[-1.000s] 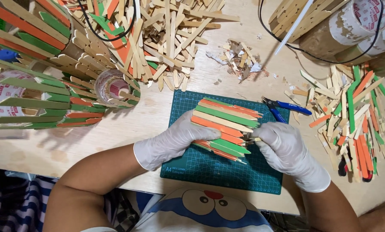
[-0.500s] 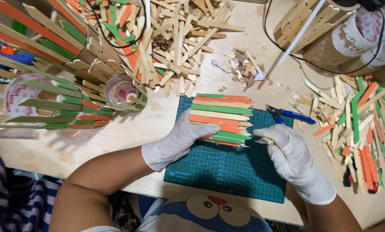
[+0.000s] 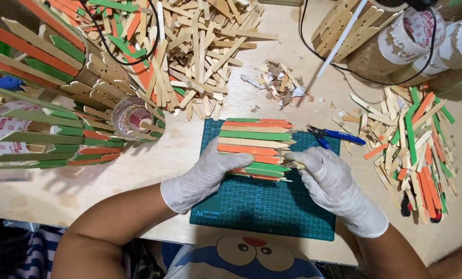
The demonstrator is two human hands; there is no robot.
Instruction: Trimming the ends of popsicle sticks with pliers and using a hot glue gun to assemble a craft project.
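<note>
Two gloved hands are working at one panel of sticks (image 3: 256, 149) near the middle of the frame. Left hand (image 3: 206, 174) is lying flat, fingers spread, pressing it so it is staying put; right hand (image 3: 328, 178) is pinching its right edge in a closed grip. Underneath, a green cutting mat (image 3: 264, 206) is shielding the desk (image 3: 138, 175). Blue pliers (image 3: 337, 136) are lying just right; loose sticks (image 3: 205, 57) are filling the upper frame.
</note>
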